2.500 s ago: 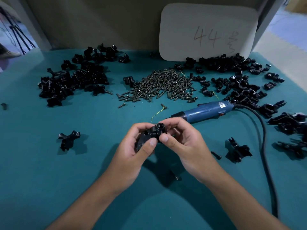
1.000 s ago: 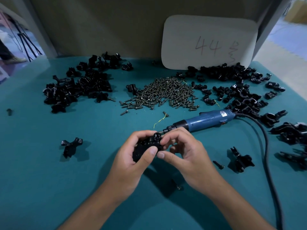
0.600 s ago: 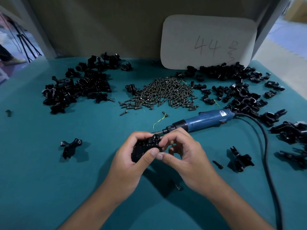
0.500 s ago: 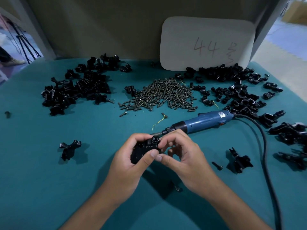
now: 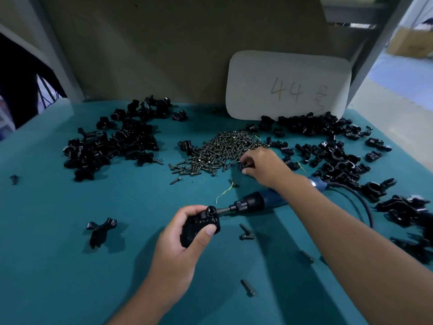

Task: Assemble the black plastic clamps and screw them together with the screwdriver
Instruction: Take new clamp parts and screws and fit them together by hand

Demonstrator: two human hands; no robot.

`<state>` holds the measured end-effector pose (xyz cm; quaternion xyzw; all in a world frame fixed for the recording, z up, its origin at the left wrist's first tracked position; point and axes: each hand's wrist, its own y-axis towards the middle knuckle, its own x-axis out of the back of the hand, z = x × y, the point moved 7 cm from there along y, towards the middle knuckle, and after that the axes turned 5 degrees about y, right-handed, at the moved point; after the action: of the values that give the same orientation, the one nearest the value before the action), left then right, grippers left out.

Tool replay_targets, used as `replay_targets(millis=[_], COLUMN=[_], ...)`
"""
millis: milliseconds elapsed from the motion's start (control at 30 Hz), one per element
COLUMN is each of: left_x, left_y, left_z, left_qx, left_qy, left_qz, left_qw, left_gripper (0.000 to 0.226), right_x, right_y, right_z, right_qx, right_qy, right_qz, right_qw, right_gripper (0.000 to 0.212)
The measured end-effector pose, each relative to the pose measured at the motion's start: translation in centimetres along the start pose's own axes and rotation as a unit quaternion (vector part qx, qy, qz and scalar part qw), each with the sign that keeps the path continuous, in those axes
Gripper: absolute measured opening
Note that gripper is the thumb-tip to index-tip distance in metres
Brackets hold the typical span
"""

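My left hand (image 5: 185, 233) grips the black clamp (image 5: 199, 225) near the table's (image 5: 58, 266) middle. At one o'clock from it, my right hand (image 5: 262, 164) pinches a screw (image 5: 243, 164) at the screw pile's (image 5: 220, 151) edge. The screwdriver (image 5: 255, 201) lies between them.

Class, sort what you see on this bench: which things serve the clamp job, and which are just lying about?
Job: clamp in left hand; screw pile under right hand; screwdriver; clamp piles.

Lying about: card marked 44; yellow wire scrap.
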<state>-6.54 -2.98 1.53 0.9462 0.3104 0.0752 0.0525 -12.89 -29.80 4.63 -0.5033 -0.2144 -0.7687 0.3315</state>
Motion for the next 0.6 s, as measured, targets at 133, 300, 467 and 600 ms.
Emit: replay_targets(millis=[133,300,467,600], left_x=[0.1,0.3,0.3,0.3], left_y=[0.3,0.3,0.3,0.3], left_z=[0.5,0.3,0.0,-0.2], left_qx=[0.009,0.003,-0.003,-0.006], left_qy=[-0.006,0.002,0.006,0.004], left_qz=[-0.005,-0.008,-0.010,-0.013], left_qw=[1.000,1.000,1.000,1.000], left_gripper=[0.033,0.032,0.033,0.031], right_x=[-0.4,-0.7,-0.6,1.0], right_y=[0.9,0.4,0.1,-0.9], right_z=[0.2,1.4,1.5,2.0], right_qx=[-0.001,0.027,0.027,0.020], right_qy=[-0.063,-0.161,-0.183,-0.076], right_qz=[-0.022,-0.031,-0.020,-0.073], right_qw=[0.998,0.986,0.983,0.994], right_gripper=[0.011,0.009,0.008,0.011])
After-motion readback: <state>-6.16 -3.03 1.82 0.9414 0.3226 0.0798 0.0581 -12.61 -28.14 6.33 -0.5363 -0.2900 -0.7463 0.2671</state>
